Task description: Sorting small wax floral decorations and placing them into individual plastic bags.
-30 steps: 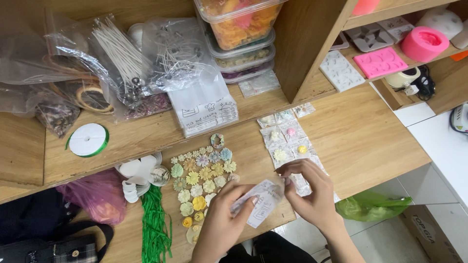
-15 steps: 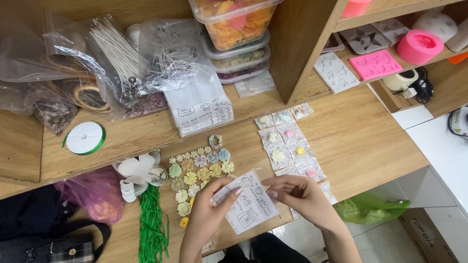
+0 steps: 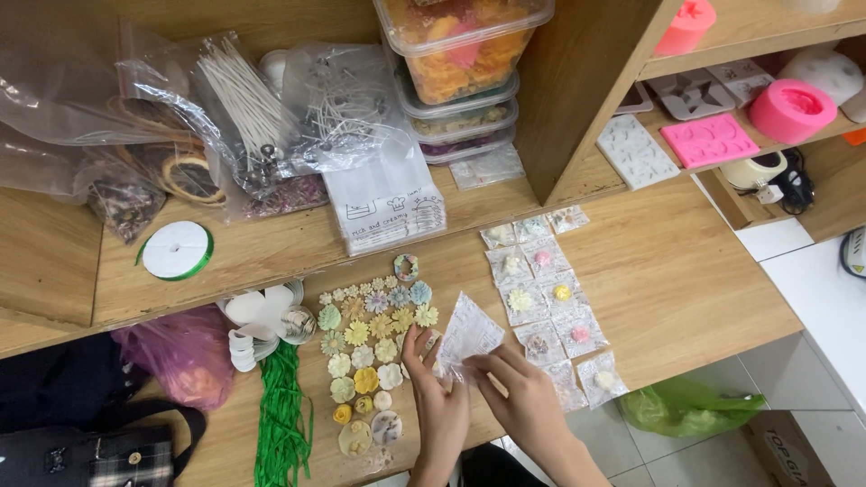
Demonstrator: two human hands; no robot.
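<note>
The small clear printed plastic bag (image 3: 467,335) hides whatever lies inside it, and covers part of the right hand (image 3: 523,404) fingers. Both forearms run off the bottom edge. The topmost clear plastic food tub of orange pieces (image 3: 460,41) is cut by the top edge; its contents stay blurred

My left hand (image 3: 439,397) comes up from the bottom edge, palm turned down, its fingers (image 3: 413,347) stretched forward and slightly spread, thumb angled toward my other hand. My right hand (image 3: 526,397) sits just beside it, wrist bent inward, forearm running off toward the lower right, thumb and forefinger (image 3: 478,363) pinched together at their tips, the remaining fingers curled loosely underneath.
</note>
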